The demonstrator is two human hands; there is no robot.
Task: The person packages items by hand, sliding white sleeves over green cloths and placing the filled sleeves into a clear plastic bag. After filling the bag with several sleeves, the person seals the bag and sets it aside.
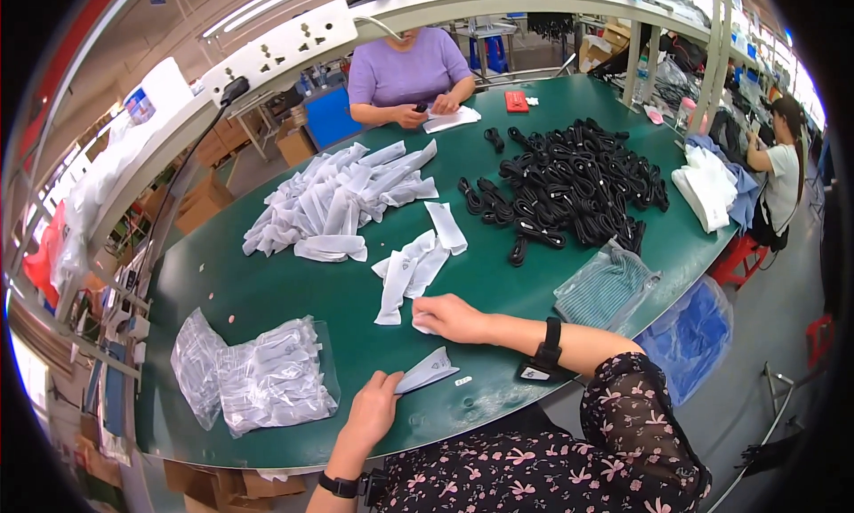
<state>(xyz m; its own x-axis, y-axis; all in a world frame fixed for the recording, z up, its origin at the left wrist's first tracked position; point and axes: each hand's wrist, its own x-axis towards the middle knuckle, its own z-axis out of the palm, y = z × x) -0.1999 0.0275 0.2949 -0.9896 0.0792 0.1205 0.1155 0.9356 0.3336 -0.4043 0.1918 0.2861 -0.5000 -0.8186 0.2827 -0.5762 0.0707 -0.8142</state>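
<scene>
Near the front edge of the table, my left hand [372,406] pinches the end of a flat white plastic sleeve [429,371] that points to the right. My right hand [455,318] is farther in, its fingers closed over a small white piece that mostly hides under them; its kind cannot be made out. Just beyond that hand lie a few loose white sleeves [418,262]. A big heap of filled-looking white sleeves [347,197] spreads behind them. Coiled black cables [569,188] are piled at the far right.
A clear bag packed with white sleeves [271,375] lies at the left. To the right are a striped bag [605,286] and white cloth [705,188]. Across the green table [294,290] a person in purple [407,72] works. A power strip [280,50] hangs from the frame.
</scene>
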